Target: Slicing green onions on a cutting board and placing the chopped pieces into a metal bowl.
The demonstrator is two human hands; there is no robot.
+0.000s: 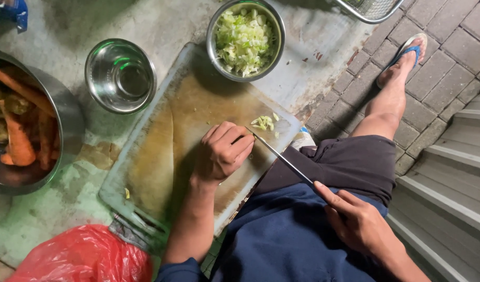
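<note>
A worn, stained cutting board (161, 156) lies on the concrete floor in front of me. My left hand (221, 152) rests on it with fingers curled against the blade of a long knife (279, 155), near its tip. My right hand (355, 222) grips the knife's handle over my lap. A small pile of chopped green-white vegetable (265, 123) sits on the board just beyond the blade. Behind the board stands a steel bowl (246, 39) filled with the same chopped vegetable.
An empty steel bowl (120, 75) stands left of the board. A large steel basin (25, 125) at the far left holds carrots and other vegetables. A red plastic bag (83, 256) lies bottom left. My leg and blue sandal (407, 55) stretch over paving bricks; steps (454, 177) on the right.
</note>
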